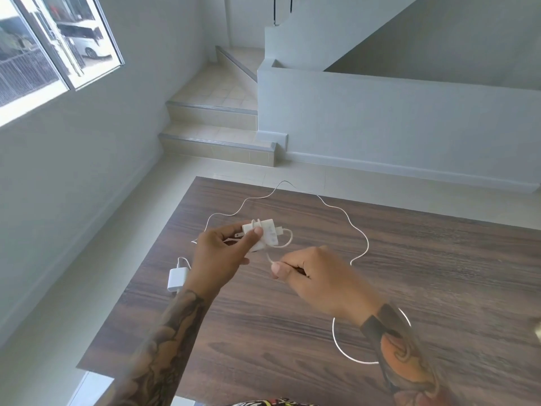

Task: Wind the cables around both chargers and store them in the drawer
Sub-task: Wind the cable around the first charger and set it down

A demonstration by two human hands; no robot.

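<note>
Your right hand (pixel 314 272) pinched the white cable (pixel 359 230) just this side of the charger (pixel 265 234), so you needed steady tension to lay each turn snug. Your left hand (pixel 225 253) clamped that charger above the table (pixel 439 273), the second charger (pixel 177 279) lay left of it, and slack looped beyond.

The near end of the second charger (pixel 177 279) is covered by the left forearm, just below the left grip (pixel 222 253). Part of the cable (pixel 355 227) loop is hidden behind the right forearm, below the right grip (pixel 316 276). The bench (pixel 439 288) is cut off at the right edge.
</note>
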